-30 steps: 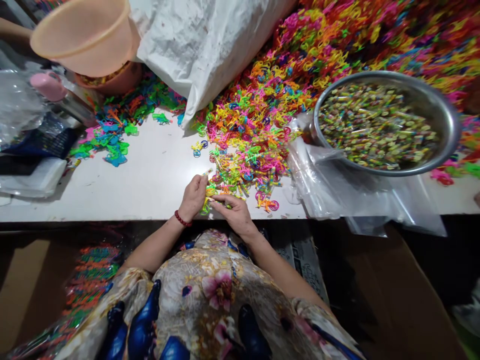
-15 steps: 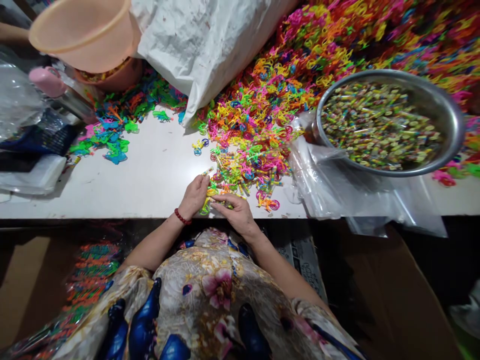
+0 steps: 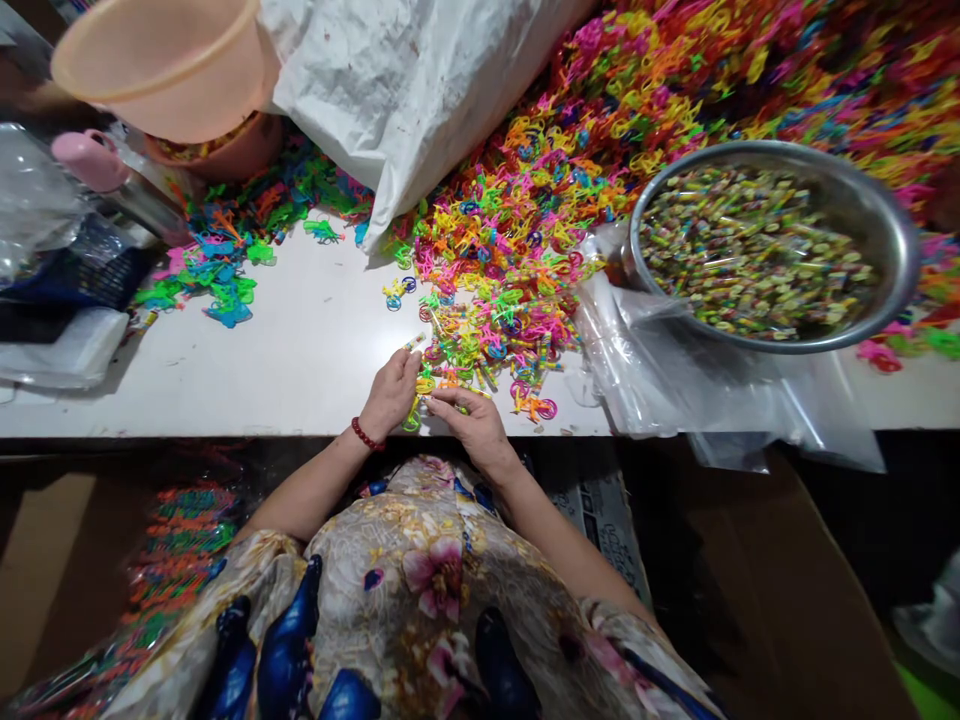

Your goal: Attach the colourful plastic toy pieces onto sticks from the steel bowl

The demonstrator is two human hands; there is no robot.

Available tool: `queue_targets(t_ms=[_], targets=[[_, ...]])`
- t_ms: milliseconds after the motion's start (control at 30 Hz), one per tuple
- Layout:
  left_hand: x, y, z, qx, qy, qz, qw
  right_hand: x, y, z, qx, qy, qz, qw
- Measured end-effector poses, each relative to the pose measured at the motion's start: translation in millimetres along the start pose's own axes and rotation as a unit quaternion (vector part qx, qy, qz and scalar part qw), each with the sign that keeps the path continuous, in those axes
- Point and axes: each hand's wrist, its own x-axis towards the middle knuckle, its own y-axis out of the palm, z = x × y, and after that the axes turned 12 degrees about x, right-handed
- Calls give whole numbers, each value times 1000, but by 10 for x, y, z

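Two hands meet at the white desk's (image 3: 285,360) front edge. The left hand (image 3: 390,395) pinches one small stick (image 3: 414,343); the right hand (image 3: 472,422) pinches yellow toy pieces (image 3: 424,385). One metal bowl (image 3: 896,235) sits far right.

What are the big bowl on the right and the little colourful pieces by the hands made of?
Bowl: likely steel, with a grey shiny rim that reflects light.
Pieces: probably moulded plastic, in neon colours with thin looped shapes and a slight gloss.
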Motion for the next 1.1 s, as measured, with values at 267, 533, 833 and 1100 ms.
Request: queue_targets(t_ms=[267, 533, 833, 1100], targets=[[-3, 26, -22, 37, 7, -24, 999, -59, 9, 68, -89, -119, 45, 988], [26, 60, -30, 20, 14, 4, 1000, -122, -1, 136, -233, -262, 111, 930], [120, 147, -42, -63, 34, 20, 997, -74, -98, 229, -280, -280, 130, 909], [1284, -91, -65, 210, 34, -112, 971, 496, -790, 928, -443, -320, -149, 824]])
